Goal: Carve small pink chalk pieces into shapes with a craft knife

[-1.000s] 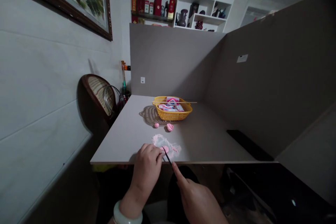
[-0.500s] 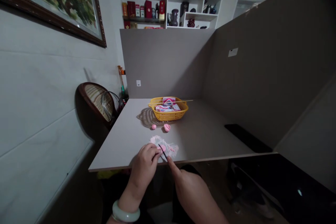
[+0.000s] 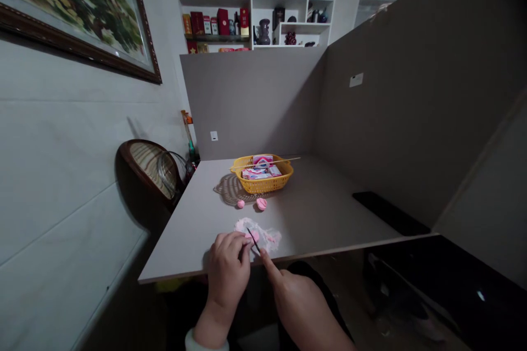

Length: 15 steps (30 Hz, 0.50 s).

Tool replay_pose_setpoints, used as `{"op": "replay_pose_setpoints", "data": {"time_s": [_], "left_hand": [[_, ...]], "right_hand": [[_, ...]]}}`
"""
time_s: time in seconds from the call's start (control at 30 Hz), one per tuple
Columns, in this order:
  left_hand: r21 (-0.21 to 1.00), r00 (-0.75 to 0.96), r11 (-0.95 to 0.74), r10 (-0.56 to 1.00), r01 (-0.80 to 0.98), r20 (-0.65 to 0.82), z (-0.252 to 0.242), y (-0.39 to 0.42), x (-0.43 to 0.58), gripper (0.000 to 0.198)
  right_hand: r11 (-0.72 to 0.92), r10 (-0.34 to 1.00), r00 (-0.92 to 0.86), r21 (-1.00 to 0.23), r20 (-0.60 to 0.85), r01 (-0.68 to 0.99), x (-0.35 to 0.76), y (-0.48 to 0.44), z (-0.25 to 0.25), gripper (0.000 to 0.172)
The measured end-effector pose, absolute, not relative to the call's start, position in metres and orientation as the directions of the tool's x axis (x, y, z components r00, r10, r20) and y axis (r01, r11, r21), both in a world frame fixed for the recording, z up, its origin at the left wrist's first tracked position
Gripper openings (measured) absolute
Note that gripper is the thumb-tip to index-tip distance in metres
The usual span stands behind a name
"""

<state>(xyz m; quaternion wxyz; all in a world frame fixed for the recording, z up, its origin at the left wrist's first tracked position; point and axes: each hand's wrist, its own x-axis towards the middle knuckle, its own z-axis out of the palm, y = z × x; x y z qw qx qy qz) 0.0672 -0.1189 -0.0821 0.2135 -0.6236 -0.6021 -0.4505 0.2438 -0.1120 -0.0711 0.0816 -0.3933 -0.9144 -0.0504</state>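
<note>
While the pink lump (image 3: 251, 236) sits on clear film (image 3: 270, 237) at the near edge of the counter (image 3: 325, 214), fingers of the left hand (image 3: 228, 267) pinch it. The right hand (image 3: 298, 299) grips a thin dark pick (image 3: 253, 240), tip at the lump. Lump judged soft, light and easily dented; best held lightly by its sides.

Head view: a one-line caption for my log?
Left hand holds a pink lump on crinkled plastic while the right hand puts a thin dark tool to it; yellow basket behind.

Grey partitions (image 3: 255, 104) — framed painting (image 3: 74, 5) left, white shelves (image 3: 251, 22) behind.
</note>
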Motion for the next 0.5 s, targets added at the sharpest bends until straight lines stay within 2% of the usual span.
{"op": "replay_pose_setpoints", "data": {"time_s": [0.23,0.5], "left_hand": [[0.311,-0.115,-0.23,0.604,0.922,0.789,-0.08,-0.118,0.063,0.008],[0.388,-0.152,-0.215,0.672,0.896,0.724,-0.077,-0.114,0.061,0.012]], "right_hand": [[0.732,0.635,-0.717,0.072,0.287,0.678,0.267,-0.117,-0.092,0.085],[0.714,0.689,-0.658,-0.127,0.303,0.688,0.238,-0.096,-0.078,0.081]]}}
